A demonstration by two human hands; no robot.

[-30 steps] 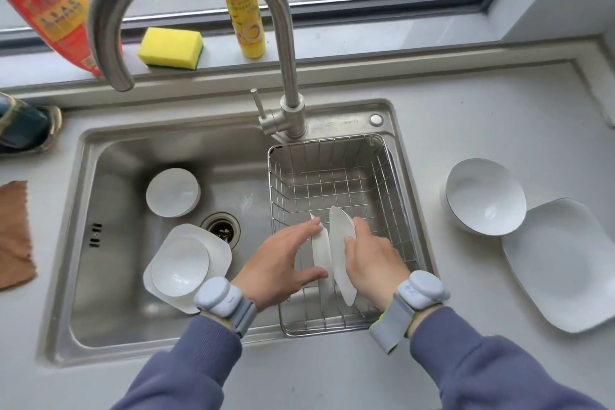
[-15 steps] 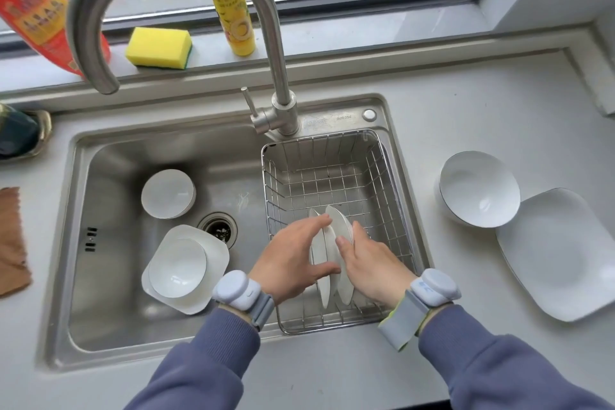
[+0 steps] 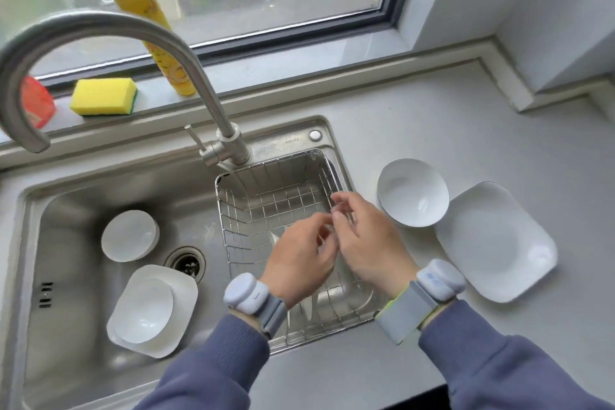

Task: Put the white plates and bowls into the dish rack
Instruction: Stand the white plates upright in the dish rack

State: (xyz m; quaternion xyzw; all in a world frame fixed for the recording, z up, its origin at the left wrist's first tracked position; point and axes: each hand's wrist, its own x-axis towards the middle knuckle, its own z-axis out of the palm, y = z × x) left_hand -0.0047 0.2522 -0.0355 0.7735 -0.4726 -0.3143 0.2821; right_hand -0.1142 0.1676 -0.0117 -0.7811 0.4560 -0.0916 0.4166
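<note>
A: Largest items first?
B: Bench, grey, lying all round. Sink, steel, sitting left of the fingers. Dish rack, wire, sitting in the sink's right end, directly under both hands.

A: White ware?
B: Square plate, lying on the bench well right of the fingers. Round bowl, resting just beside the right fingers, touching that plate's edge. In the sink, left of the fingers: second plate carrying a bowl, and a smaller bowl sitting near the drain. Two plates in the rack, standing on edge, mostly hidden beneath the hands.

A: Hands?
B: Left hand and right hand are hovering over the rack, fingertips nearly meeting. Fingers are loosely curled and apart, gripping nothing.

A: Small items?
B: Yellow bottle and sponge, sitting on the sill beyond the fingers.
</note>
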